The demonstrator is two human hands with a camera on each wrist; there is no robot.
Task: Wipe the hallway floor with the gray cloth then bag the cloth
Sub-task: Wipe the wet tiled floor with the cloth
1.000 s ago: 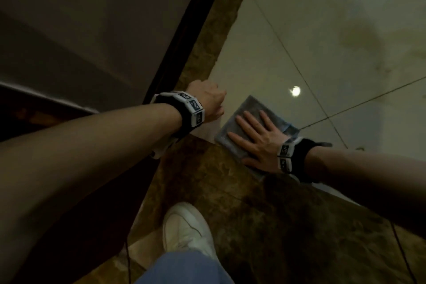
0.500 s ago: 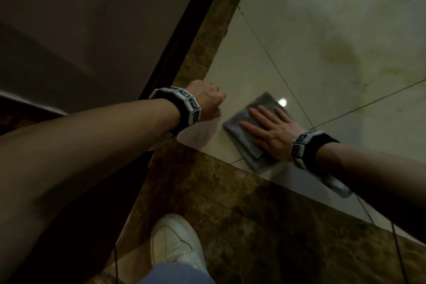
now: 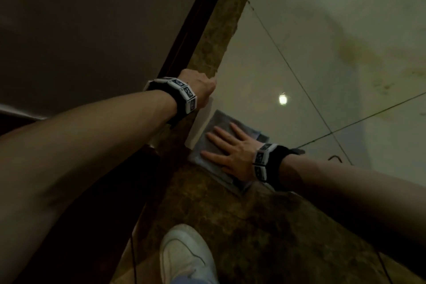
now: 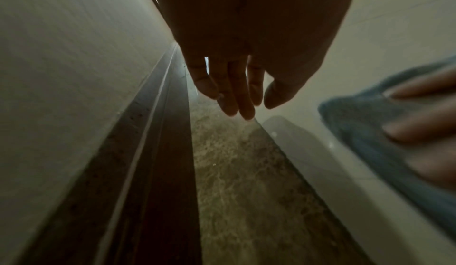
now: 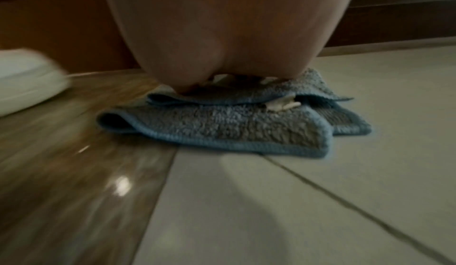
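The folded gray cloth (image 3: 220, 130) lies flat on the floor where the pale tile meets the brown marble border. My right hand (image 3: 227, 148) presses on it with straight, spread fingers. The right wrist view shows the cloth (image 5: 222, 125) in layers under my palm, which hides the fingers. My left hand (image 3: 200, 86) hangs just above the brown border strip near the wall, a short way left of the cloth. In the left wrist view its fingers (image 4: 234, 97) hang loose and hold nothing, and the cloth (image 4: 365, 132) shows at the right edge.
A wall with a dark baseboard (image 3: 196, 21) runs along the left. My white shoe (image 3: 184, 256) stands on the brown marble (image 3: 265, 226) close below the hands. Pale tiles (image 3: 322, 41) with dark grout lines stretch to the right. A thin cable (image 3: 334, 158) lies on the tile.
My right hand has slid the cloth from the pale tile back toward the brown border and the wall. The left hand stayed near the wall.
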